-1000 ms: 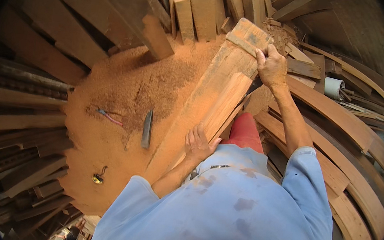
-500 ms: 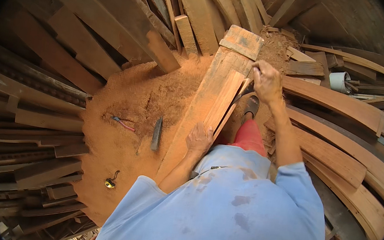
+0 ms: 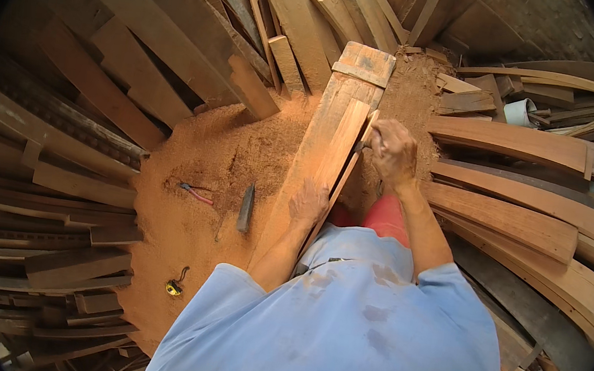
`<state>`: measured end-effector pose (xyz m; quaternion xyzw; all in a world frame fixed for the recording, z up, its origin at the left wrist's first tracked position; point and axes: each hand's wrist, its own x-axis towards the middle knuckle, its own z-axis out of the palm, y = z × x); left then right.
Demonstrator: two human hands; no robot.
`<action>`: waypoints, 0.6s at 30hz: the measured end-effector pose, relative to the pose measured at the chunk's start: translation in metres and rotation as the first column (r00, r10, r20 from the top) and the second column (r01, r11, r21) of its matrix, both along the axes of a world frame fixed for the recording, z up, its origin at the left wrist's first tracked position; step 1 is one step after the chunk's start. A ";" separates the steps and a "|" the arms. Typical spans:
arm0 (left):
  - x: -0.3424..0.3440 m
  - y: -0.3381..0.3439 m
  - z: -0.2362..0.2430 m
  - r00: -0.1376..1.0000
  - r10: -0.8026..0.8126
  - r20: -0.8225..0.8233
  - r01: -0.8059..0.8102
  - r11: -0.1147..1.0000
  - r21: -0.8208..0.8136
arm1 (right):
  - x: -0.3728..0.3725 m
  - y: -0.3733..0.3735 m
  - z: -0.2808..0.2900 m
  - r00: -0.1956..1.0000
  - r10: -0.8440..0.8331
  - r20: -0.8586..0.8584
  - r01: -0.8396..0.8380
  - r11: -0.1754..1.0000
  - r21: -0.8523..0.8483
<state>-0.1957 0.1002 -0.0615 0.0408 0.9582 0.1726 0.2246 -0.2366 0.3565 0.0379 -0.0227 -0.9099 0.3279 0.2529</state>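
My left hand (image 3: 308,203) lies flat on a narrow reddish board (image 3: 342,143), its fingers stretched out. This board rests along a wider, dustier plank (image 3: 309,139) that slopes away from me, with a crosspiece (image 3: 360,74) near its far end. Beside the board's right edge, my right hand (image 3: 394,151) is closed in a fist around a hand tool with a dark blade (image 3: 360,146). The fingers hide most of that tool, so its exact kind does not show. A thin wooden strip (image 3: 342,183) runs along the board's right side, next to the blade.
Pliers (image 3: 197,193) with a red handle, a dark flat wedge-shaped piece (image 3: 246,209) and a yellow tape measure (image 3: 173,287) lie on sawdust (image 3: 195,240) to the left. Stacked timber (image 3: 91,188) lines the left; curved planks (image 3: 514,143) and a white container (image 3: 518,112) are at right.
My right hand has drawn nearer to me and slightly left with the bladed tool. My left hand stays on the board. The view has shifted a little.
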 end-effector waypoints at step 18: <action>0.009 -0.008 0.011 0.999 0.034 -0.041 -0.031 0.996 0.088 | 0.017 -0.005 0.019 0.999 0.012 -0.033 -0.015 0.996 -0.093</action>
